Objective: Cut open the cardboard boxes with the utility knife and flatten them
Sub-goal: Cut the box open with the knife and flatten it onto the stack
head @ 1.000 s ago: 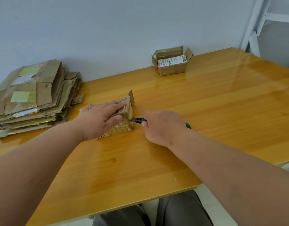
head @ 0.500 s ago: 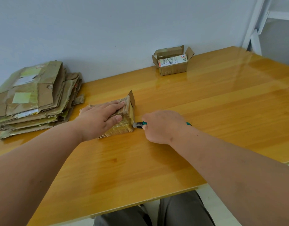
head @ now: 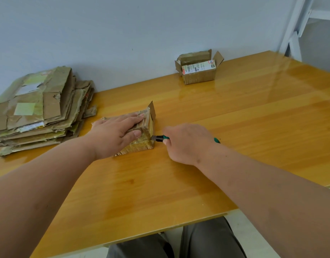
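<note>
Fingers of our left hand press flat on the taped cardboard box at frame centre; our right hand, just right of it, grips the utility knife, tip touching the box's edge.

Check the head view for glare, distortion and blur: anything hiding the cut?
Head view: soft window glare streaks the table at far right, away from the work; wide-angle stretch swells the forearms near the bottom edge; the taped box, utility knife and both hands are sharp, though the blade tip is too small to tell.
</note>
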`<state>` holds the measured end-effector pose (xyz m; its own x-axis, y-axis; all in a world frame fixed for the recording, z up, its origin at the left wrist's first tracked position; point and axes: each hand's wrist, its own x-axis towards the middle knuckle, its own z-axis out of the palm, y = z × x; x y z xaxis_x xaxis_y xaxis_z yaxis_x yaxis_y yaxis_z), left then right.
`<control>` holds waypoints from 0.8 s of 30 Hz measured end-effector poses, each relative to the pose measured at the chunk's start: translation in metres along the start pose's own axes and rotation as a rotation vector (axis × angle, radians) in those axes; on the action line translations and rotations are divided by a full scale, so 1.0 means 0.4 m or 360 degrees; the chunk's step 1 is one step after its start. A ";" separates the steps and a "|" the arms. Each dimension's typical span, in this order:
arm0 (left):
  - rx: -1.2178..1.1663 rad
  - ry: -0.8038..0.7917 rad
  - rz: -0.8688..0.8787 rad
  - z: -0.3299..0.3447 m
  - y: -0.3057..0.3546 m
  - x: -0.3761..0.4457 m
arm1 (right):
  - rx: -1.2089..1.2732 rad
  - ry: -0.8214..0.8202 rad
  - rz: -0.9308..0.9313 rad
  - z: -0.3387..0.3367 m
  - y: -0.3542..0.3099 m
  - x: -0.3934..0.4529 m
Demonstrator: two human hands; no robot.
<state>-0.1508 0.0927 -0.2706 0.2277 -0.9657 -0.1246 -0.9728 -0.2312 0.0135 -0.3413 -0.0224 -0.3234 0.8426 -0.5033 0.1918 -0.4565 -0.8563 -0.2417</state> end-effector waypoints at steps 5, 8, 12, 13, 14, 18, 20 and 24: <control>-0.0015 -0.0013 -0.0003 -0.004 0.001 -0.002 | -0.0041 -0.0083 -0.0013 -0.004 -0.008 0.002; -0.0036 -0.0040 -0.0009 -0.009 0.002 -0.002 | -0.0123 -0.0084 -0.0001 -0.007 -0.011 0.002; -0.0002 -0.0059 -0.0004 -0.012 0.002 -0.002 | -0.0162 -0.0127 0.0038 -0.006 -0.022 0.003; 0.0011 -0.0051 0.0000 -0.011 0.002 -0.002 | -0.0142 -0.0140 0.0046 -0.005 -0.024 0.000; 0.0019 -0.0042 0.0005 -0.009 0.001 -0.002 | -0.0127 -0.0148 0.0049 -0.004 -0.026 -0.004; -0.0025 -0.0059 -0.0028 -0.013 -0.001 -0.003 | -0.0286 -0.0218 -0.0015 -0.017 -0.034 -0.011; -0.0041 -0.0064 -0.0050 -0.015 0.000 -0.005 | -0.0344 -0.0274 -0.0014 -0.024 -0.038 -0.007; -0.0059 -0.0070 -0.0055 -0.020 0.003 -0.003 | -0.0238 -0.0257 0.0053 -0.020 -0.015 -0.006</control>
<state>-0.1519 0.0927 -0.2626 0.2584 -0.9511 -0.1692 -0.9620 -0.2694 0.0448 -0.3430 -0.0169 -0.3148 0.8555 -0.5170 0.0281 -0.5122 -0.8531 -0.0993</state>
